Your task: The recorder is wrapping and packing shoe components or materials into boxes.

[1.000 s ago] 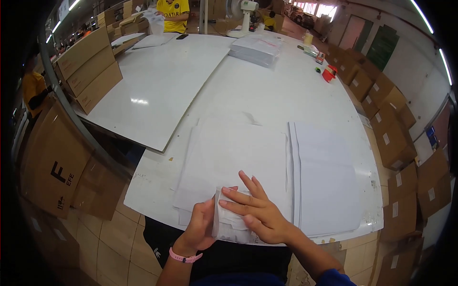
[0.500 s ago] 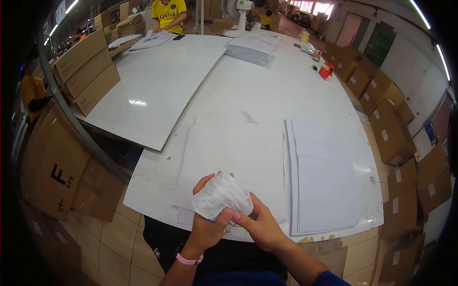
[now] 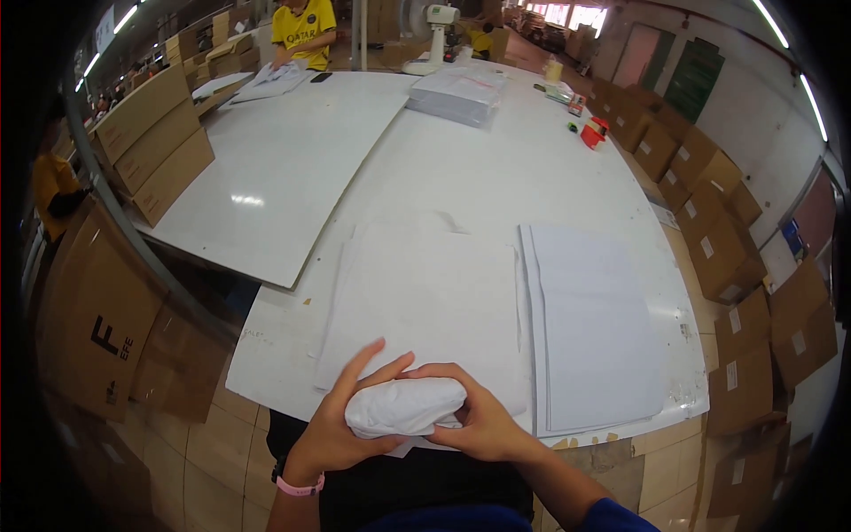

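Observation:
Between my two hands, over the table's front edge, I hold a rounded bundle of crumpled white paper (image 3: 403, 407). My left hand (image 3: 341, 417) cups its left side, with the thumb below and some fingers raised above. On the other side my right hand (image 3: 483, 417) wraps it, fingers over the top and thumb underneath. Whether something lies inside the paper is hidden. Loose white sheets (image 3: 425, 293) lie flat just beyond my hands. To their right is a thicker stack of folded white paper (image 3: 594, 328).
A raised white board (image 3: 275, 168) covers the table's left, carrying stacked brown boxes (image 3: 155, 151). At the back are a plastic-wrapped paper pile (image 3: 456, 93), a fan (image 3: 434, 40) and a person in yellow (image 3: 303, 35). A red tape dispenser (image 3: 594, 133) sits far right; cartons (image 3: 722, 235) line the wall.
The crumpled paper has been turned into a smoother, rounder bundle and lowered toward me. My left hand has shifted to its left side, and my right fingers have moved over its top.

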`<state>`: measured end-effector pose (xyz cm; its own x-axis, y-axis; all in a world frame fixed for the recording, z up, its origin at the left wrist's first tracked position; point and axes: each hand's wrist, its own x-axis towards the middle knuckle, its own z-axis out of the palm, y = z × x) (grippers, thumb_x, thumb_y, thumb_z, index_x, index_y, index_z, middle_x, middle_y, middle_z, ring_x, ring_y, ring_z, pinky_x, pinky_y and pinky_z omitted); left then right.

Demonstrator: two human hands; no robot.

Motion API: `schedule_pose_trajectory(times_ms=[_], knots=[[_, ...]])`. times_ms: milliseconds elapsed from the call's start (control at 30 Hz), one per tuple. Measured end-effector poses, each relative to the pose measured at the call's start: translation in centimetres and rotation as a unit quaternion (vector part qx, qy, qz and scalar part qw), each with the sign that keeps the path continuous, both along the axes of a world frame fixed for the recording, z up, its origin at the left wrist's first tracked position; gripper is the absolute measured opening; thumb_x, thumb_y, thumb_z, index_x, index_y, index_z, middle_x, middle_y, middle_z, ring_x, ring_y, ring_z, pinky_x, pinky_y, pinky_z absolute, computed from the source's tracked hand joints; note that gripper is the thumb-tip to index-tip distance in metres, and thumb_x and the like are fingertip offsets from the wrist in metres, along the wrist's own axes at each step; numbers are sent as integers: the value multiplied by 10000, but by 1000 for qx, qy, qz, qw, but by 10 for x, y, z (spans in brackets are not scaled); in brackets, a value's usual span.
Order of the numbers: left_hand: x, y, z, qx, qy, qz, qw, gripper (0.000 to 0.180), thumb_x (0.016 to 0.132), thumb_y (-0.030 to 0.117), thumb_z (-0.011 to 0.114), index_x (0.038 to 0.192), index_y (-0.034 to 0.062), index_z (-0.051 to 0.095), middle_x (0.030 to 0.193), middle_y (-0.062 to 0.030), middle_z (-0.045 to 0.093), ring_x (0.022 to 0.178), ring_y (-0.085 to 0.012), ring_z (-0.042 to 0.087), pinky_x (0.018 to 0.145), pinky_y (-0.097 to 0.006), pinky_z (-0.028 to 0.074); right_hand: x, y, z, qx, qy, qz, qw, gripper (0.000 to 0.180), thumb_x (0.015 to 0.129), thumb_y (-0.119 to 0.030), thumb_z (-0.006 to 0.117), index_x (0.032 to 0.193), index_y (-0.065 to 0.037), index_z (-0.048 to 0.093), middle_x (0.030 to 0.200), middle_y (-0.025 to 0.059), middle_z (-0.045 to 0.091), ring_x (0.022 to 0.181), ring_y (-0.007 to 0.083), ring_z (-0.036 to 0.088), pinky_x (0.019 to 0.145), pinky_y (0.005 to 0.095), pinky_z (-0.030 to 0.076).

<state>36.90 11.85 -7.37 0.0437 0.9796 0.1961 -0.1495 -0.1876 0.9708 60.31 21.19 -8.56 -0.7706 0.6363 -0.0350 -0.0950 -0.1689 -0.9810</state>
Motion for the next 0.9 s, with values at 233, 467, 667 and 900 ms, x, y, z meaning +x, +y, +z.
schedule_pose_trajectory(times_ms=[233, 467, 667, 900], knots=[[61, -2, -21, 6, 119, 229, 966, 671, 941, -163, 740, 1596, -41, 662, 1644, -224, 694, 1500, -330, 698, 1320, -456, 481, -14, -23, -5, 43, -24, -142, 989, 578, 1020, 55, 806, 1569, -42, 654, 1462, 106, 756, 1373, 198, 713, 1189, 374, 573], [80, 13, -45, 208, 213, 213, 931, 744, 999, 202, 847, 1650, 27, 532, 1663, -288, 625, 1559, -491, 606, 1363, -624, 382, -9, -47, -11, 132, -43, -283, 949, 524, 1015, 18, 841, 1521, -76, 742, 1410, 144, 838, 1243, 207, 819, 1023, 345, 651], [72, 26, -61, 251, 223, 188, 923, 991, 947, 605, 943, 1661, 93, 485, 1705, -305, 537, 1576, -515, 549, 1332, -654, 397, 3, -38, 2, 228, -126, -251, 932, 705, 1015, -35, 830, 1680, -67, 599, 1547, 224, 747, 1369, 358, 775, 1132, 425, 615], [67, 37, -39, 284, 194, 199, 918, 1320, 701, 753, 1034, 1677, 117, 414, 1746, -337, 464, 1618, -513, 493, 1335, -675, 369, 37, -33, 52, 199, -43, 101, 974, 1218, 932, 102, 551, 1827, -31, -263, 1946, 267, -174, 1822, 408, -51, 1449, 484, 86]])
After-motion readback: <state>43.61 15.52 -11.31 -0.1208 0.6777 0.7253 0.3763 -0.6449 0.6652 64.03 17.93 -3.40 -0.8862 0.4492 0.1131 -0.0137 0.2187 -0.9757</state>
